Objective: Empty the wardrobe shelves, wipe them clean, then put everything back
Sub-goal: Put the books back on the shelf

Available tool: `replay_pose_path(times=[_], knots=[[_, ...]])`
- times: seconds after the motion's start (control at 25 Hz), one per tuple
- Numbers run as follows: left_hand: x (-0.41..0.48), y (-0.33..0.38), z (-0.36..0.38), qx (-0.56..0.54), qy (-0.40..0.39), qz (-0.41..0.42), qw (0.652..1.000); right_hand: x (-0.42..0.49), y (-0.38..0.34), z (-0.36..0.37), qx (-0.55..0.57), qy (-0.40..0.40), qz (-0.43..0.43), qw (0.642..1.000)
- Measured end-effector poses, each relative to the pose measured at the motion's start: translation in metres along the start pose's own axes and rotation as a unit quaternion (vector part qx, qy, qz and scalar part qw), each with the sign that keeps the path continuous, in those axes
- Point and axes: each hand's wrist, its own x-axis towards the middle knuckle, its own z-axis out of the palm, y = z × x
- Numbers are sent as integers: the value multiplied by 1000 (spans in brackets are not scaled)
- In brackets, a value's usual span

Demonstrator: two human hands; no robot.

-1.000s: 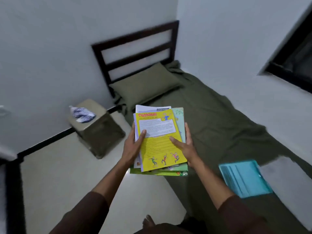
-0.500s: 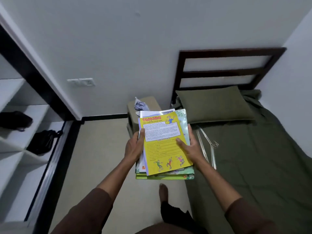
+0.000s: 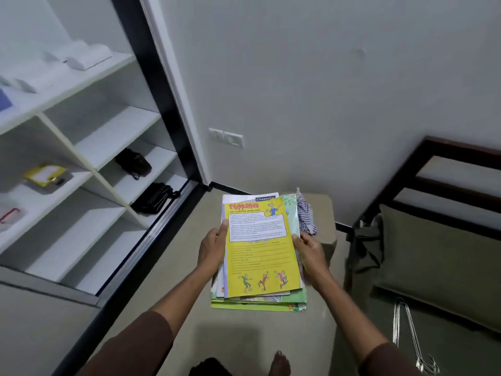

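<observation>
I carry a stack of books (image 3: 259,256) with a yellow magazine on top, held flat in front of me. My left hand (image 3: 212,246) grips its left edge, thumb on the cover. My right hand (image 3: 311,252) grips the right edge. The open white wardrobe (image 3: 89,147) stands to my left. Its shelves hold two black bags (image 3: 132,162), a yellow booklet (image 3: 44,175), a red-edged item at the far left and white things on the upper shelf.
A small olive stool (image 3: 324,213) with a striped cloth (image 3: 305,213) stands against the wall behind the books. The bed with an olive pillow (image 3: 439,264) and wire hangers (image 3: 406,332) is on the right. A wall socket (image 3: 226,137) sits beside the wardrobe frame.
My view has swung left from the bed toward the wardrobe, which now fills the left side. The book stack stays in both hands.
</observation>
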Motion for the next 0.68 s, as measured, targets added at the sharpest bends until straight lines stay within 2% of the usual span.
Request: replay_pose_path(times=[0.08, 0.28, 0.56, 0.68], knots=[[24, -13, -20, -10, 35, -32, 999, 30, -13, 30, -11, -69, 1, 998], [68, -38, -68, -29, 70, -65, 995, 78, -32, 102, -30, -135, 51, 989], [156, -52, -176, -95, 120, -98, 983, 157, -91, 249, -134, -195, -11, 971], [200, -57, -226, -121, 138, -90, 979, 189, -112, 315, -134, -201, -27, 970]])
